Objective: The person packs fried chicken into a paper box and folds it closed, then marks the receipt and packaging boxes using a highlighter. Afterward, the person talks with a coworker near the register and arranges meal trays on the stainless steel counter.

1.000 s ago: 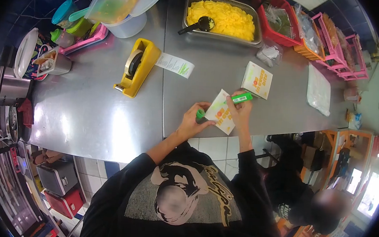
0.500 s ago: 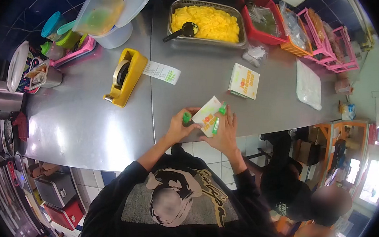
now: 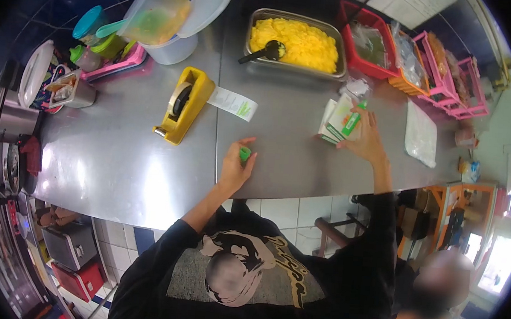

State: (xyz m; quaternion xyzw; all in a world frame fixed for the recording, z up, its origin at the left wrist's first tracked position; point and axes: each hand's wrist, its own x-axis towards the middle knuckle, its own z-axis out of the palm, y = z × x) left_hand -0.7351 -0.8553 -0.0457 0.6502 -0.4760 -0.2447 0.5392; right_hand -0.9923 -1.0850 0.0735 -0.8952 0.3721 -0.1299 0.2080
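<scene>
My left hand (image 3: 234, 168) is above the steel table near its front edge, its fingers curled around a green marker cap (image 3: 244, 153). Farther right, my right hand (image 3: 367, 142) grips a small white box (image 3: 341, 114) with orange lettering, and a green highlighter (image 3: 350, 125) lies against that box under the same fingers. Close beside it on the left stands a second white box (image 3: 327, 113), partly hidden by the first. Whether the held box rests on the table, I cannot tell. A printed paper slip (image 3: 234, 103) lies between the hands, farther back.
A yellow tape dispenser (image 3: 195, 108) stands left of the slip. At the back is a metal tray (image 3: 298, 71) of yellow food with a black spoon (image 3: 261, 52). Red (image 3: 359, 61) and pink (image 3: 447, 84) baskets stand back right, plastic tubs (image 3: 171, 50) back left. A person (image 3: 437, 288) is at right.
My right hand has carried the white box and highlighter away to the right, up to the other box. My left hand, with the green cap, has parted from it and shifted slightly left.
</scene>
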